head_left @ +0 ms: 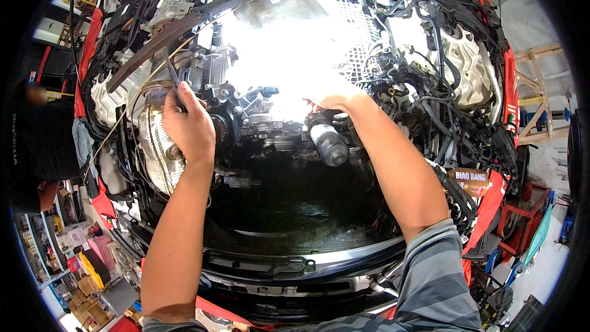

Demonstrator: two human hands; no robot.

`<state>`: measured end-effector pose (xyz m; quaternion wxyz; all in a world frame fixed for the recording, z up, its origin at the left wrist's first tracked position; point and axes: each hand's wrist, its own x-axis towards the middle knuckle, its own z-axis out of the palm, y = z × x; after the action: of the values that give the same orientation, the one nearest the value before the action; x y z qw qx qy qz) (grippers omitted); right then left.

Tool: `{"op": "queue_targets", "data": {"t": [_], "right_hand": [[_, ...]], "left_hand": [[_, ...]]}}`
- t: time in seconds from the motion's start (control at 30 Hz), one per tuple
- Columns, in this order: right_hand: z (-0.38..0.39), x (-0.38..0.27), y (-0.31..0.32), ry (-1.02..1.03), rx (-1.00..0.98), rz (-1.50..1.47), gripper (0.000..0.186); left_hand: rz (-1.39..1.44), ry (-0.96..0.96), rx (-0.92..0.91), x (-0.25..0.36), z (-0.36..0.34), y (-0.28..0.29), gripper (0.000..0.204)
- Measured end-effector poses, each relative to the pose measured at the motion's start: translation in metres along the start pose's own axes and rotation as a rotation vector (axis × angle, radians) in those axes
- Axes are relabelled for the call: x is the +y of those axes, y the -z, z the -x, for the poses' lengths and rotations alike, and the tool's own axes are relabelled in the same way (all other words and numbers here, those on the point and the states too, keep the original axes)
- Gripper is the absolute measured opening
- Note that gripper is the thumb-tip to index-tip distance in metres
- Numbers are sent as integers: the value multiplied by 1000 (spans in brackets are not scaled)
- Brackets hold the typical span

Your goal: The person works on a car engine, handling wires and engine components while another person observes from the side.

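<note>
In an open engine bay, my left hand point(189, 128) is closed around a slim dark tool point(173, 74) that points up and away; its exact kind is not clear. Beside that hand is a crinkled silver heat shield point(158, 141). My right hand point(341, 96) reaches to the front of the engine, partly washed out by bright glare. Its fingers are bent together, and what they grip is hidden. Just below them, a dark cylindrical housing with a silvery end point(330, 142) slants toward me.
A long brown bar point(184, 31) lies across the engine's left side. Wiring bundles point(439, 110) crowd the right, near a brown can point(469, 182). Red covers point(512, 86) line the fenders. Across the front runs a crossmember point(301, 264). Another person point(46, 129) stands at left.
</note>
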<state>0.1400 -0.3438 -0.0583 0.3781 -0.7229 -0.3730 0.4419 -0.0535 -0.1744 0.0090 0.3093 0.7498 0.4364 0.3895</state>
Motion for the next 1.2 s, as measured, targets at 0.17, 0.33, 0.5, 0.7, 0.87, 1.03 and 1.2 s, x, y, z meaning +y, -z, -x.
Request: {"op": "queue_targets", "data": {"t": [0.17,0.33,0.5,0.7,0.87,1.03,1.2], "right_hand": [[-12,25,3,50,-55,99,25],[5,-17,7,-92,-62,137,23],[10,-35,0,110,125,503,27],[-25,25,11,705,754,695,27],[26,-15,0,187,543,570,22],[93,-63,-30,-3,230,621,17],[159,-78,-44,79,-273,144,25]], "left_hand": [[52,32,-15,0,3,-4,42],[30,4,-5,0,1,0,42],[-16,6,3,-2,-1,3,42],[37,37,-15,2,5,-9,43],[67,35,-10,4,3,-1,42],[54,-25,22,-1,2,2,38],[183,-11,11,12,19,17,34]]}}
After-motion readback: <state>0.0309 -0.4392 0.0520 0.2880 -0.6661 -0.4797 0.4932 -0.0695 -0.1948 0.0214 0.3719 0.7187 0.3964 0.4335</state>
